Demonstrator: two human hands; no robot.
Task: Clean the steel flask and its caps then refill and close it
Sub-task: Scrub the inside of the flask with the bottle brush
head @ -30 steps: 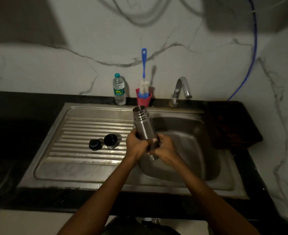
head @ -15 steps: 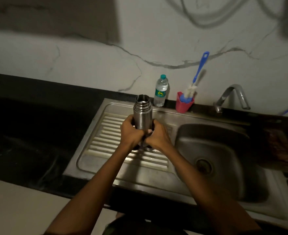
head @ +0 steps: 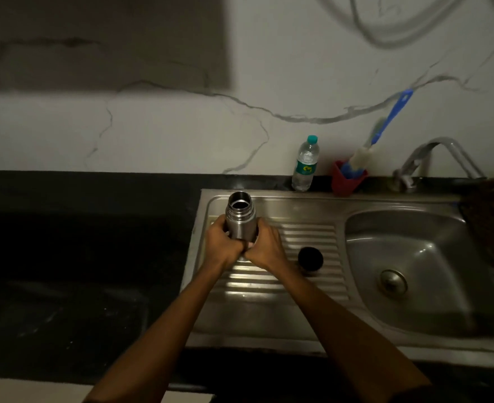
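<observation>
The steel flask [head: 239,216] stands upright with its mouth open, held over the left end of the ribbed draining board [head: 307,237]. My left hand [head: 222,242] grips its lower body from the left and my right hand [head: 264,244] grips it from the right, thumbs meeting in front. One black cap [head: 310,258] sits on the draining board just right of my right wrist. A second cap is not visible.
The sink basin [head: 414,286] with a drain plug lies to the right, the tap [head: 426,158] behind it. A plastic water bottle [head: 305,164] and a red cup holding a blue bottle brush [head: 353,170] stand against the wall. Dark countertop extends left.
Both hands carried the flask leftward, from over the basin to the left end of the draining board. The view also swung left. Only one cap shows now.
</observation>
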